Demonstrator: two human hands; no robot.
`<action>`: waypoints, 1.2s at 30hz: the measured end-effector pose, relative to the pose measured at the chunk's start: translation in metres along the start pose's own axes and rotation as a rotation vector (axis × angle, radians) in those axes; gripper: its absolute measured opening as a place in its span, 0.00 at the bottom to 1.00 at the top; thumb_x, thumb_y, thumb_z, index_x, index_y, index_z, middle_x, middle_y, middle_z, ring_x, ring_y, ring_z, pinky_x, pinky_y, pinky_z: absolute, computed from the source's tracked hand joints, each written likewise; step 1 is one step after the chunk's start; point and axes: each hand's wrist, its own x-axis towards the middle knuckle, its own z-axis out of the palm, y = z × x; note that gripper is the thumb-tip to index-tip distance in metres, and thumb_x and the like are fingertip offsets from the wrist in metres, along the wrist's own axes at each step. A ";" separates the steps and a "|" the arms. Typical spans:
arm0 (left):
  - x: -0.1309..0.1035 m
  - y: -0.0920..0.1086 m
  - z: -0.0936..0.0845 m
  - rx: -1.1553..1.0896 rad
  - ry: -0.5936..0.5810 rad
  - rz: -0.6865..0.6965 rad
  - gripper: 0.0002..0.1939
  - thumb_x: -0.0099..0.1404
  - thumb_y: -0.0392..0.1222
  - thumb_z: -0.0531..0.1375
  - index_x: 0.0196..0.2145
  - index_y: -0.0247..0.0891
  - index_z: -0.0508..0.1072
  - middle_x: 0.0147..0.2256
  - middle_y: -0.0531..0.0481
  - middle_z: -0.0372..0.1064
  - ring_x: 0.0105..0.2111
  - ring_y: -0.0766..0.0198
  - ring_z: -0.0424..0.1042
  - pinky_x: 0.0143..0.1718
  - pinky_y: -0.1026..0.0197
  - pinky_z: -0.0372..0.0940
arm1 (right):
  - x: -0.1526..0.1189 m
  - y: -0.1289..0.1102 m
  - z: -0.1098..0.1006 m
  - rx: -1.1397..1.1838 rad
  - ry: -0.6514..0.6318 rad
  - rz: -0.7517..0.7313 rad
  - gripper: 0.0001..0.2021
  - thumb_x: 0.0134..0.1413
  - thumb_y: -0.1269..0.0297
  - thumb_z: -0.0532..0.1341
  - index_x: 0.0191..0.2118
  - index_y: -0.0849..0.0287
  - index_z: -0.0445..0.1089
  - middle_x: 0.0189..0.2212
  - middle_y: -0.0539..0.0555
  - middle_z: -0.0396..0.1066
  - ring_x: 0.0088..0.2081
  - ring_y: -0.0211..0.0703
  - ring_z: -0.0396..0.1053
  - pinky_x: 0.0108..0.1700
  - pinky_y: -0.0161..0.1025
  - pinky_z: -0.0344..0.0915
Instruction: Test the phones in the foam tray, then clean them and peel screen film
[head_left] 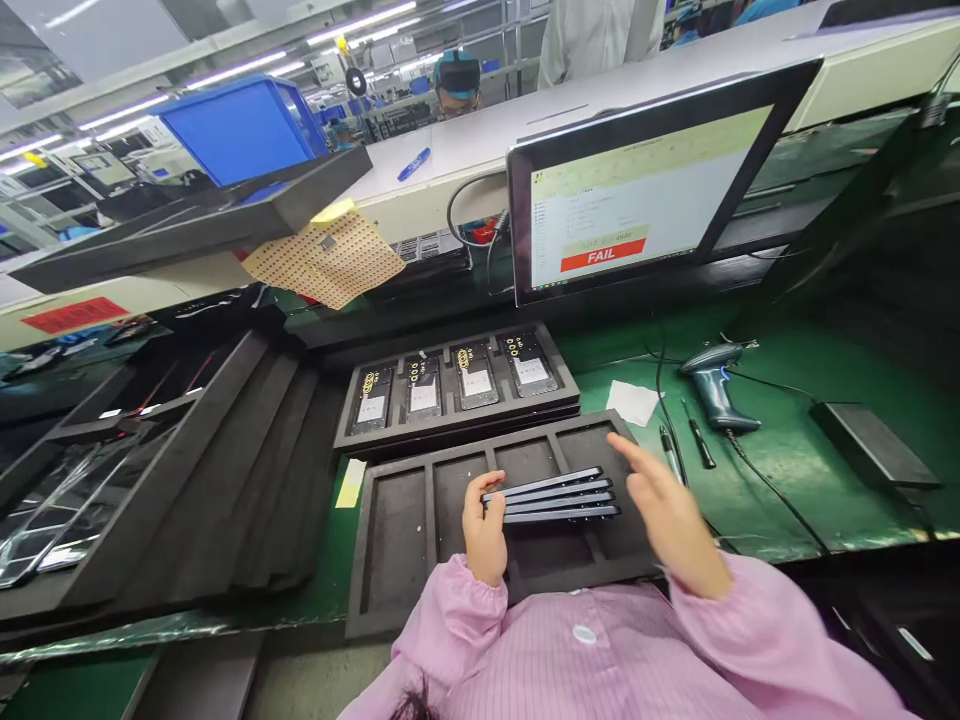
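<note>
My left hand (485, 528) grips one end of a small stack of phones (559, 499), held edge-up and slightly fanned over a black foam tray (395, 625). To the right of the stack, my right hand (671, 510) is off the phones, its fingers stretched out and a little blurred. The tray's visible compartments hold no phones. Behind it, a second black foam tray (450, 417) carries several phone bodies (474, 377) with white labels and exposed camera openings.
A barcode scanner (718, 390), a screwdriver (698, 440) and a black box (874, 445) lie at right. A monitor (645, 200) showing FAIL stands behind. Stacked dark trays (195, 490) fill the left. A person (457, 85) is beyond the shelf.
</note>
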 end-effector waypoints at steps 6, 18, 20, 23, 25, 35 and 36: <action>-0.002 -0.002 0.000 0.011 -0.034 -0.025 0.12 0.59 0.43 0.56 0.38 0.37 0.72 0.41 0.46 0.72 0.44 0.58 0.69 0.49 0.55 0.60 | -0.004 0.004 0.027 -0.117 -0.152 -0.042 0.23 0.58 0.52 0.51 0.57 0.53 0.60 0.60 0.58 0.55 0.60 0.52 0.54 0.57 0.55 0.58; 0.012 0.039 -0.007 0.733 -0.535 0.783 0.16 0.62 0.31 0.48 0.40 0.40 0.72 0.37 0.46 0.72 0.37 0.60 0.69 0.40 0.54 0.63 | 0.004 0.002 0.021 -0.233 -0.096 -0.685 0.08 0.51 0.63 0.62 0.38 0.56 0.70 0.40 0.56 0.74 0.46 0.50 0.68 0.51 0.55 0.62; 0.019 0.050 -0.003 0.842 -0.659 0.886 0.16 0.62 0.30 0.48 0.42 0.38 0.70 0.39 0.46 0.72 0.36 0.61 0.68 0.36 0.56 0.63 | 0.003 0.005 0.021 -0.202 -0.074 -0.731 0.06 0.52 0.64 0.62 0.37 0.57 0.70 0.38 0.56 0.74 0.45 0.50 0.69 0.50 0.55 0.63; 0.027 0.055 0.002 0.915 -0.771 0.934 0.14 0.64 0.34 0.50 0.45 0.38 0.68 0.44 0.48 0.71 0.36 0.63 0.69 0.35 0.58 0.63 | 0.001 0.009 0.022 -0.201 -0.049 -0.695 0.06 0.53 0.62 0.61 0.36 0.58 0.70 0.39 0.58 0.73 0.46 0.50 0.69 0.49 0.56 0.64; 0.030 0.055 0.003 0.932 -0.776 0.920 0.13 0.65 0.40 0.51 0.45 0.40 0.68 0.45 0.49 0.70 0.37 0.63 0.69 0.34 0.59 0.63 | 0.000 0.010 0.022 -0.207 -0.021 -0.649 0.07 0.54 0.62 0.60 0.38 0.58 0.70 0.41 0.60 0.72 0.47 0.52 0.68 0.48 0.56 0.65; 0.040 0.061 0.006 0.990 -0.913 1.111 0.12 0.66 0.37 0.48 0.44 0.35 0.68 0.43 0.49 0.71 0.35 0.63 0.67 0.34 0.59 0.64 | 0.002 -0.001 0.020 -0.209 0.011 -0.834 0.05 0.52 0.74 0.61 0.35 0.59 0.70 0.32 0.50 0.76 0.43 0.46 0.69 0.52 0.52 0.60; 0.043 0.062 0.007 1.001 -0.952 1.136 0.13 0.65 0.37 0.48 0.43 0.35 0.68 0.42 0.49 0.71 0.34 0.63 0.66 0.34 0.59 0.64 | 0.004 -0.002 0.019 -0.198 0.000 -0.862 0.04 0.52 0.73 0.61 0.35 0.59 0.70 0.31 0.49 0.76 0.42 0.44 0.70 0.52 0.50 0.60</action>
